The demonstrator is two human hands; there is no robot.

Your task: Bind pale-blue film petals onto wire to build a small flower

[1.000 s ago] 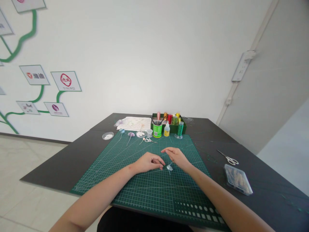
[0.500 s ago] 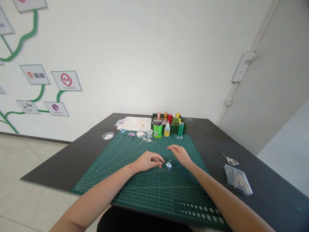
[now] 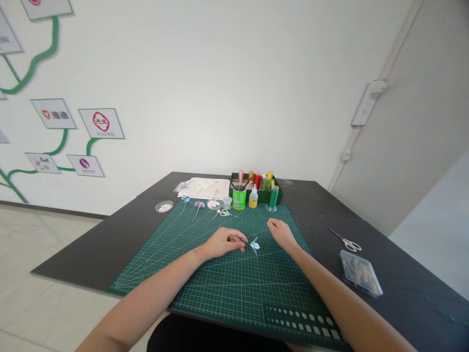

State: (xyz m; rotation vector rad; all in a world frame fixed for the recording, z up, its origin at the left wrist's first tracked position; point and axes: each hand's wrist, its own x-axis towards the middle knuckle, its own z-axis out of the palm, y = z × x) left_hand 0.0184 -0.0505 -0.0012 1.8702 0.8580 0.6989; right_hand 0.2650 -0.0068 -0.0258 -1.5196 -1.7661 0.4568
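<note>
My left hand [image 3: 224, 243] is closed in a pinch over the middle of the green cutting mat [image 3: 220, 283]. A small light blue flower [image 3: 255, 246] with thin pointed petals sticks out to the right of its fingertips; its stem end is hidden by them. My right hand [image 3: 281, 233] is curled closed above the mat, to the right of and beyond the flower. What its fingers hold, if anything, is too small to see. Beyond that hand a spool of green thread [image 3: 274, 196] stands upright on a clear base.
At the back are a green pot of tools [image 3: 239, 198], a glue bottle [image 3: 253, 196] and a box of thread spools [image 3: 280, 195]. Finished flowers [image 3: 199, 204] and small scissors [image 3: 225, 212] lie left of them. Larger scissors [image 3: 351, 244] and a clear plastic case [image 3: 360, 274] are at right.
My right hand has moved right, away from the flower, and its fingers have curled in. The flower has turned and shifted slightly, while my left hand has stayed nearly in place.
</note>
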